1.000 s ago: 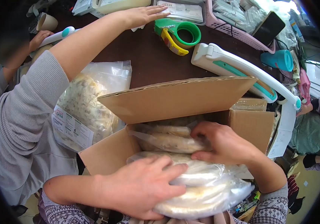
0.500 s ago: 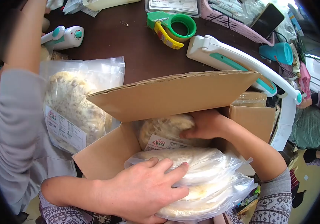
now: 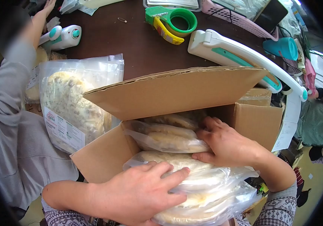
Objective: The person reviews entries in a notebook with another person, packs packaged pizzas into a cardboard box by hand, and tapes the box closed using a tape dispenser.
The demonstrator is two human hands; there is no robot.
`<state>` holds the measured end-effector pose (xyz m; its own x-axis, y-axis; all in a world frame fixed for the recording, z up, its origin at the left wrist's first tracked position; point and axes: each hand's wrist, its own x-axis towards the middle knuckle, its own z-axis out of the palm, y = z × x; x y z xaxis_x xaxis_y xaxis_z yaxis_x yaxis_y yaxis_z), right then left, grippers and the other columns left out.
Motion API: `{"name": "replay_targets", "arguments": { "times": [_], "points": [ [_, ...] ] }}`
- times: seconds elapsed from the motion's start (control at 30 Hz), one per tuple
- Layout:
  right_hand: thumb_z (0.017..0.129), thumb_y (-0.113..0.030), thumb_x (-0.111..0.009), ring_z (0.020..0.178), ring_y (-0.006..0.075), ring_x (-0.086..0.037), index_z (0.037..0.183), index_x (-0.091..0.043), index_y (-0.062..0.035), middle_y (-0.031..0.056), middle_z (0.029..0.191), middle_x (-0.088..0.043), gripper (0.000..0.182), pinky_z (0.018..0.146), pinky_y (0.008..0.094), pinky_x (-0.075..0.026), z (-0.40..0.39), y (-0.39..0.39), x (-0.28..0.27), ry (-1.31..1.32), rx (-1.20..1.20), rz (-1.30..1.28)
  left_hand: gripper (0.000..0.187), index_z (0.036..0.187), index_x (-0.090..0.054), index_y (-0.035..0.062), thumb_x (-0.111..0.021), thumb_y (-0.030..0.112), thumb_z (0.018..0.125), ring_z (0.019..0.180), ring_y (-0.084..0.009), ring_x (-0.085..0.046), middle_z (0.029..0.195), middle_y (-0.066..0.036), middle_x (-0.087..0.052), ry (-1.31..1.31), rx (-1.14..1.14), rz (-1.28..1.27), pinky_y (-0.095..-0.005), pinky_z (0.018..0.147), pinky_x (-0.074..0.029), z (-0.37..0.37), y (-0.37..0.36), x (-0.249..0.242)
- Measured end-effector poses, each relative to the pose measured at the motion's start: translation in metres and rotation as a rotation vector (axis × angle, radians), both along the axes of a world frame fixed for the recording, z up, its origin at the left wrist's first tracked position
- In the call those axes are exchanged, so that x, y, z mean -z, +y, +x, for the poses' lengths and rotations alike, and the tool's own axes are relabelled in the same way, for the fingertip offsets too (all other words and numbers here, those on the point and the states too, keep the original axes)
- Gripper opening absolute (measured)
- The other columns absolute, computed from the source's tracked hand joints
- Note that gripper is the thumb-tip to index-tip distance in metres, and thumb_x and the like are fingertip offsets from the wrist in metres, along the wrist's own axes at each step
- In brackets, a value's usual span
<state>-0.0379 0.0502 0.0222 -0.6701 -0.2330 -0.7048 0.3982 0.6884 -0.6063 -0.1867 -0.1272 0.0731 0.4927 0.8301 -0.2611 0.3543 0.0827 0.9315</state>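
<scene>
Clear bags of round pale flatbread (image 3: 206, 188) are stacked at the front side of an open cardboard box (image 3: 176, 92). My left hand (image 3: 146, 192) lies across this stack, fingers spread and touching the plastic. Inside the box, a bagged flatbread (image 3: 165, 140) shows edge-on, with more bagged bread behind it. My right hand (image 3: 225, 141) is closed around the right end of that bag; its fingertips are partly hidden. To the left of the box lies a larger labelled bag of bread (image 3: 74, 107) on the table.
Farther back stand a green tape dispenser (image 3: 182, 22), a long white sealer (image 3: 236, 56), a small white sealer (image 3: 67, 37), a pink basket (image 3: 240, 22) and a blue cup (image 3: 282, 48). A co-worker's grey sleeve (image 3: 7, 86) reaches in from the left.
My right hand has come up and toward me from deep in the box. The bag there has tilted, and its label no longer shows. The co-worker's arm has moved.
</scene>
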Motion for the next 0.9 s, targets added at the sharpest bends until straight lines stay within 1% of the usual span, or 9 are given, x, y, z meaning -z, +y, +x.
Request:
{"name": "replay_targets", "arguments": {
  "times": [0.07,0.13,0.23,0.27,0.33,0.37,0.43,0.63,0.9],
  "points": [
    [0.08,-0.039,-0.061,0.106,0.0368,-0.048,0.108,-0.055,0.0053,0.0239,0.11,-0.05,0.053,0.093,0.0406,-0.039,0.0,0.006,-0.004,0.018,0.018,0.016,0.053,0.102,-0.056,0.0112,-0.073,0.034,0.058,0.102,-0.0345,-0.051,0.125,-0.021,-0.044,0.049,-0.034,0.013,-0.0394,0.077,-0.049,0.0,0.0,0.001],
    [0.083,-0.036,-0.058,0.108,0.0329,-0.051,0.115,-0.053,0.0042,0.0224,0.116,-0.053,0.052,0.094,0.0382,-0.039,0.0,0.026,-0.013,-0.06,0.235,-0.064,0.058,0.109,-0.054,0.0105,-0.073,0.032,0.058,0.105,-0.0364,-0.05,0.124,-0.02,-0.045,0.207,-0.089,0.025,-0.0398,0.082,-0.048,-0.006,0.004,-0.002],
    [0.088,-0.034,-0.053,0.116,0.0317,-0.046,0.12,-0.051,0.0002,0.0215,0.122,-0.05,0.048,0.098,0.0363,-0.035,0.006,0.052,-0.06,0.022,0.69,-0.205,0.072,0.125,-0.046,0.0095,-0.072,0.033,0.062,0.117,-0.0392,-0.041,0.132,-0.022,-0.036,0.831,-0.339,0.255,-0.0459,0.097,-0.035,-0.011,-0.005,-0.01],
    [0.088,-0.034,-0.053,0.116,0.0317,-0.046,0.12,-0.051,0.0002,0.0215,0.122,-0.05,0.048,0.098,0.0363,-0.035,0.011,0.045,-0.069,0.051,0.687,-0.196,0.072,0.125,-0.046,0.0095,-0.072,0.033,0.062,0.117,-0.0392,-0.041,0.132,-0.022,-0.036,0.851,-0.344,0.276,-0.0459,0.097,-0.035,-0.007,-0.008,-0.014],
    [0.085,-0.036,-0.055,0.121,0.034,-0.04,0.126,-0.048,-0.0069,0.0192,0.132,-0.042,0.05,0.102,0.0405,-0.03,0.026,0.016,-0.075,0.545,0.551,0.294,0.079,0.131,-0.039,0.0068,-0.07,0.038,0.066,0.128,-0.0408,-0.027,0.139,-0.023,-0.026,0.913,-0.393,0.172,-0.0499,0.103,-0.026,0.005,-0.019,-0.024],
    [0.085,-0.036,-0.055,0.121,0.034,-0.04,0.126,-0.048,-0.0069,0.0192,0.132,-0.042,0.05,0.102,0.0405,-0.03,0.03,0.002,-0.073,0.571,0.552,0.306,0.079,0.131,-0.039,0.0068,-0.07,0.038,0.066,0.128,-0.0408,-0.027,0.139,-0.023,-0.026,0.931,-0.398,0.194,-0.0499,0.103,-0.026,0.016,-0.025,-0.025],
    [0.083,-0.043,-0.054,0.13,0.0394,-0.024,0.131,-0.044,-0.0164,0.0167,0.142,-0.027,0.055,0.105,0.0496,-0.019,0.035,-0.026,-0.053,0.666,0.36,0.533,0.09,0.137,-0.028,0.0042,-0.068,0.045,0.068,0.134,-0.0409,-0.013,0.144,-0.023,-0.014,0.82,-0.371,0.069,-0.0511,0.106,-0.017,0.042,-0.033,-0.019],
    [0.08,-0.059,-0.046,0.134,0.0437,0.0,0.136,-0.037,-0.0268,0.012,0.149,-0.01,0.065,0.103,0.0605,-0.005,0.04,-0.078,0.016,0.692,0.425,0.657,0.114,0.141,-0.01,0.0022,-0.062,0.065,0.061,0.136,-0.0368,0.0,0.147,-0.02,-0.003,0.89,-0.479,0.08,-0.0471,0.109,-0.009,0.083,-0.042,0.026],
    [0.08,-0.06,-0.045,0.135,0.0425,-0.003,0.136,-0.036,-0.0294,0.0092,0.149,-0.011,0.064,0.104,0.0593,-0.001,0.033,-0.086,0.035,0.771,0.432,0.756,0.127,0.14,0.0,-0.0014,-0.059,0.075,0.057,0.136,-0.036,0.004,0.147,-0.021,0.005,0.94,-0.426,0.035,-0.0487,0.109,-0.006,0.076,-0.051,0.064]
  ]
}}
